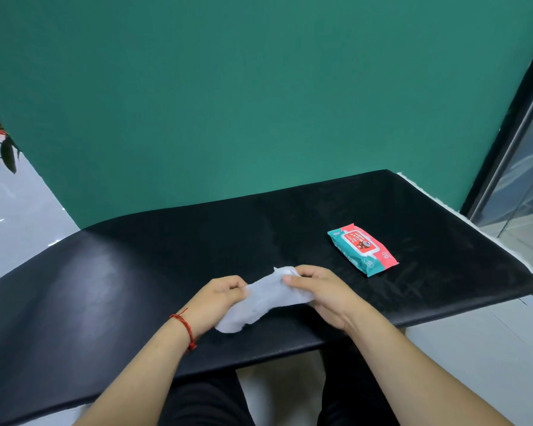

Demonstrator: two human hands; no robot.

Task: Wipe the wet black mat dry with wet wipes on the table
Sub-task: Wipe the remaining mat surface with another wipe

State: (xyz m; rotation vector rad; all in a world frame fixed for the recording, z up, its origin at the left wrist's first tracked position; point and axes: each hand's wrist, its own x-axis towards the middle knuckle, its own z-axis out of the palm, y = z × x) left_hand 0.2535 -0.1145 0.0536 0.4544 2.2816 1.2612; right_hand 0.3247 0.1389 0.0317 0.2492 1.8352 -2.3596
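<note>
The white wipe (268,298) is pinched at either end by the left hand (220,298) and right hand (323,295), stretched over the black mat (120,287) under them, probably to get a flat wiping face. The wipes pack (362,249) sits beyond the right hand, likely parked clear. Can't really make out wet patches, and the mat hides the bench.

Soft even daylight, pale sheen on black mat (111,272), wide-angle edge bending.
</note>
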